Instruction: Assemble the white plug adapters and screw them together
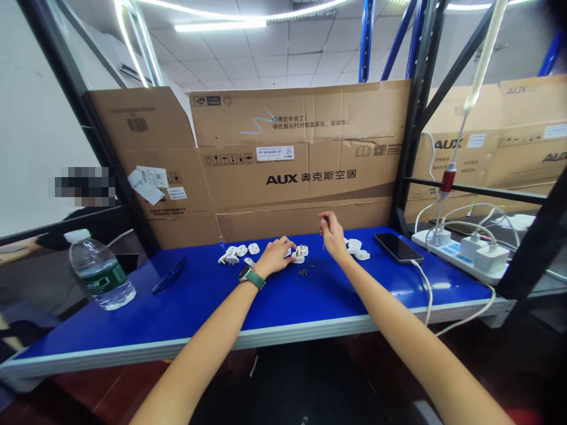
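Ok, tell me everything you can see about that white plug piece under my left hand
The white plug piece looks like moulded plastic, with short metal pins standing up from it, so it seems to lie pins-up on the blue table. The left hand rests against its left side, fingertips touching it. A few small dark screws lie loose just in front of it, apart from it. More white plug parts sit further left. Finer detail is too small to make out.
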Demonstrator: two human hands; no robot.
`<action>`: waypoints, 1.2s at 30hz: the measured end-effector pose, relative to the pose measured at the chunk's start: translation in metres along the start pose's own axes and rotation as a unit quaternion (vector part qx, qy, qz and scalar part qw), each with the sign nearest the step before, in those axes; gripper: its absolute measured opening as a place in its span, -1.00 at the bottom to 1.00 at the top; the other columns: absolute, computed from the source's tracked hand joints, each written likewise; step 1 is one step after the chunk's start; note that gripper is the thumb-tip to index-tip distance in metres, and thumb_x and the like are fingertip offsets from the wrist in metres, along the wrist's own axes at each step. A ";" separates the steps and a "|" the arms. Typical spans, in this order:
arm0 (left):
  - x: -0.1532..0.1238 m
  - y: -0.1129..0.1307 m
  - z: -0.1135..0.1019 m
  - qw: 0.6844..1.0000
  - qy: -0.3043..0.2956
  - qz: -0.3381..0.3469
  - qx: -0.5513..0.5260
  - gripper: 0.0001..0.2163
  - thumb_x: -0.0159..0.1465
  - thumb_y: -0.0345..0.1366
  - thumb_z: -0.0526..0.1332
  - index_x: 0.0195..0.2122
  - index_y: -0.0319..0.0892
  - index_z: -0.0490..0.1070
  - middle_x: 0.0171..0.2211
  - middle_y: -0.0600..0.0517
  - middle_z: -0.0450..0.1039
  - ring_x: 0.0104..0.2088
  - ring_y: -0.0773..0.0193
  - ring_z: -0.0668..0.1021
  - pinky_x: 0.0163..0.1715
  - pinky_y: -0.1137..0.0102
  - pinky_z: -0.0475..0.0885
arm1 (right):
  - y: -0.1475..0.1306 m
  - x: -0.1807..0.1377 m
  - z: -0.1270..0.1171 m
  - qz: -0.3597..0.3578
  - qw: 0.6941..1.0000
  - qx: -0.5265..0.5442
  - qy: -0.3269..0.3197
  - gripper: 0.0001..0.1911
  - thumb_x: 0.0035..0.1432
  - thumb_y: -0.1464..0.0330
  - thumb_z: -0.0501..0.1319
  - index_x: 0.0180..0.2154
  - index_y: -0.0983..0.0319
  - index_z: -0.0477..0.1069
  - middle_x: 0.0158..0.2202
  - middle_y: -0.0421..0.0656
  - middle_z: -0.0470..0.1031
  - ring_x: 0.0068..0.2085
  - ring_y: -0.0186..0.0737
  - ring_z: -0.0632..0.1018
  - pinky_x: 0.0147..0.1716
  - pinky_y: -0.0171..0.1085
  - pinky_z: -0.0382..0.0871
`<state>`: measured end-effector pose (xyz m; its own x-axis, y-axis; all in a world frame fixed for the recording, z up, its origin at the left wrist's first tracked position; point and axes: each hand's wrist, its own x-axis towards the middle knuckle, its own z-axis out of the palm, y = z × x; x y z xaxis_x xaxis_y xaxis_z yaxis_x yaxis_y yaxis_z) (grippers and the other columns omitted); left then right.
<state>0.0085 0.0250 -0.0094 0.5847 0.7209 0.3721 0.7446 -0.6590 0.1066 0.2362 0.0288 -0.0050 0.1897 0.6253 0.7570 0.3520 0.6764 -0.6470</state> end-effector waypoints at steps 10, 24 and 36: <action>-0.002 -0.026 -0.018 0.978 0.071 -0.163 0.110 -0.68 0.35 -0.38 0.05 0.05 -0.05 0.46 0.11 -0.13 0.37 0.06 -0.07 0.39 0.01 0.05 0.25 | 0.036 0.007 -0.026 0.064 0.909 -0.387 -0.141 -0.72 0.21 0.52 0.07 -0.13 0.25 0.49 -0.10 0.11 0.46 -0.21 -0.05 0.54 -0.22 -0.18 0.38; -0.009 -0.049 -0.018 0.938 -0.097 -0.274 0.188 -0.67 0.27 -0.25 0.20 0.06 -0.05 0.48 0.17 -0.14 0.35 0.15 -0.05 0.38 0.10 0.12 0.26 | 0.034 0.009 -0.035 0.226 0.795 -0.508 -0.243 -0.62 0.16 0.59 0.19 0.01 0.28 0.51 -0.02 0.17 0.54 0.01 0.03 0.60 -0.07 -0.16 0.44; -0.006 -0.069 -0.039 0.935 -0.106 -0.310 0.134 -0.72 0.17 -0.35 0.19 -0.13 -0.09 0.60 -0.03 -0.22 0.57 0.04 -0.23 0.54 0.05 -0.12 0.29 | 0.032 0.009 -0.033 0.191 0.808 -0.482 -0.279 -0.65 0.15 0.46 0.27 0.00 0.24 0.52 0.00 0.14 0.55 0.00 0.08 0.59 -0.11 -0.14 0.43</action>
<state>-0.0593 0.0580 0.0171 0.0435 0.9917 0.1207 0.9991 -0.0432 -0.0052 0.2793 0.0436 -0.0158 0.1047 0.9769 0.1864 0.9671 -0.0563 -0.2480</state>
